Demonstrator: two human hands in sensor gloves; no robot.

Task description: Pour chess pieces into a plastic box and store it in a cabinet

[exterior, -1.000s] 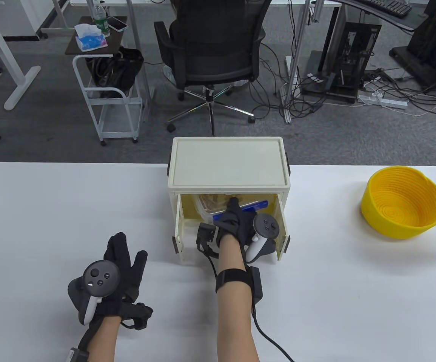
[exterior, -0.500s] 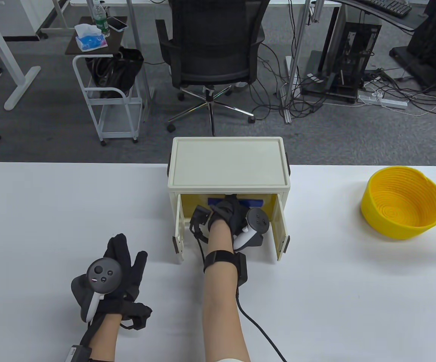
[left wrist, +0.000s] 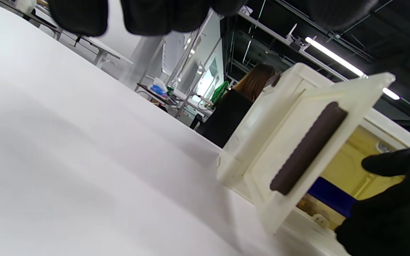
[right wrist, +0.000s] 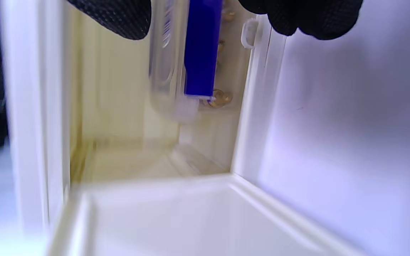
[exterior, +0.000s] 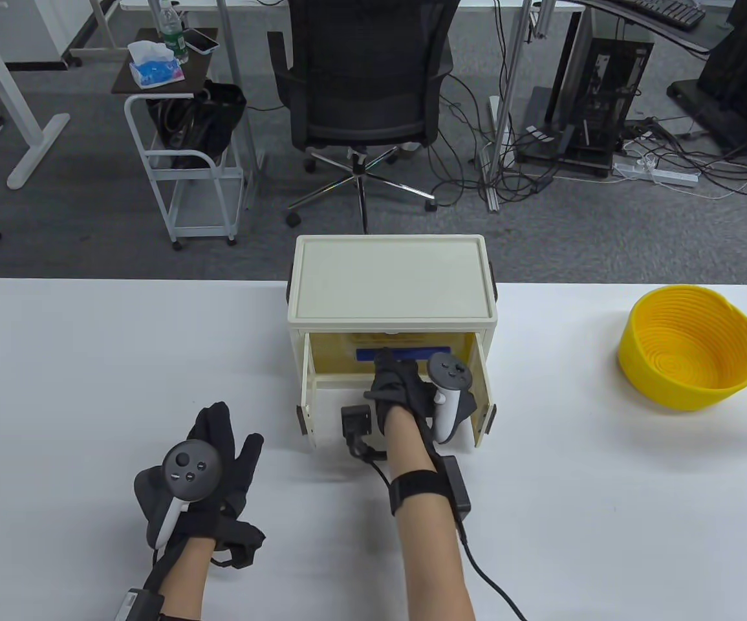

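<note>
The cream cabinet (exterior: 392,278) stands at the table's far middle with both doors open. The clear plastic box with a blue latch (exterior: 412,354) sits inside it. In the right wrist view the box (right wrist: 167,64) shows brown-gold chess pieces (right wrist: 221,97) behind its wall. My right hand (exterior: 391,369) is at the cabinet mouth, its fingers (right wrist: 119,17) loose on either side of the box front and gripping nothing. I cannot tell whether a fingertip touches it. My left hand (exterior: 224,433) rests flat and empty on the table, left of the cabinet.
The cabinet's left door (exterior: 308,394) and right door (exterior: 482,394) swing out toward me on either side of my right hand. The left door's brown handle (left wrist: 306,153) faces my left hand. A yellow basket (exterior: 693,356) stands at the right.
My right hand pushed the box deep into the cabinet, let go and drew back toward me. The box stays inside. My left hand slid slightly right on the table.
</note>
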